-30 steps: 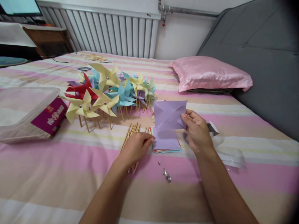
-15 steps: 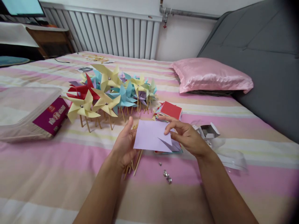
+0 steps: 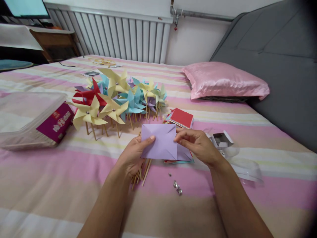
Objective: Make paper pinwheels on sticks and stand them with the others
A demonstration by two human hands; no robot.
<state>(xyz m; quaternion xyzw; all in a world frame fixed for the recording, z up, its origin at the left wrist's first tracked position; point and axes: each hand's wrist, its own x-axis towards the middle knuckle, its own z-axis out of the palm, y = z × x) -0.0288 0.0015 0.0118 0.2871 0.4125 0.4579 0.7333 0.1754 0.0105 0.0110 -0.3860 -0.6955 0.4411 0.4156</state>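
Both my hands hold a lilac paper square [image 3: 160,142] with diagonal creases above the striped bed. My left hand [image 3: 133,155] pinches its left edge between thumb and fingers. My right hand [image 3: 198,145] pinches the right edge. Under the paper lie a stack of coloured paper squares [image 3: 182,157] and a bundle of wooden sticks [image 3: 142,172]. A second stack topped with red paper [image 3: 181,117] sits just beyond. Small metal pins [image 3: 177,186] lie on the sheet near my right wrist.
A pile of finished paper pinwheels [image 3: 114,96] on sticks lies ahead left. A clear plastic box [image 3: 22,115] and a purple carton [image 3: 56,122] are at far left. Clear plastic packaging [image 3: 237,158] lies right, a pink pillow [image 3: 225,81] beyond, a radiator [image 3: 111,33] behind.
My right hand lifted the lilac paper off the stack and brought it toward me; my left hand left the sticks and took the paper's left edge.
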